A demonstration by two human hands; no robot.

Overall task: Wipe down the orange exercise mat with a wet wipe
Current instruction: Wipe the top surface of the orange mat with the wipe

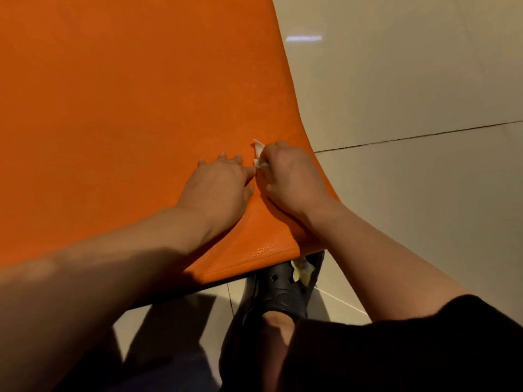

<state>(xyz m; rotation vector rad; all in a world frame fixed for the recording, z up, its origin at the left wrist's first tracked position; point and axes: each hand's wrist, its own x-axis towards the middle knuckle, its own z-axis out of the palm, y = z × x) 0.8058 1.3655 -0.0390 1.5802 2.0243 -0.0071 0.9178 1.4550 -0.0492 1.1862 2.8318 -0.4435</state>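
- The orange exercise mat (119, 114) fills the left and far part of the view, lying on the pale tiled floor (424, 94). Its near right corner is just in front of us. We judge the main risk to be the mat sliding or rucking on the glossy tiles if we push hard along it, since little seems to pin it down.
- Our left hand (219, 183) rests flat on the mat, fingers straight and slightly spread, holding nothing. It steadies the mat; if it lifts, the corner may creep under the wiping stroke.
- Our right hand (285, 176) sits just to the right of the left, close to the mat's right edge. Its fingers are curled and clamped on the wet wipe (259, 154).
- The wipe is bunched up, with only small white bits showing at the far left side of the right hand. A wad this small covers little, so we may leave streaks or missed bands, and most of the mat lies far and left of where our hands now are.
- A black clog (278, 290) on our foot is tucked just beside the mat's near corner, perhaps under it. It could lift that corner or get in the way of a near stroke.
- A small yellowish charm (301, 271) sits on the clog; we cannot tell what it is.
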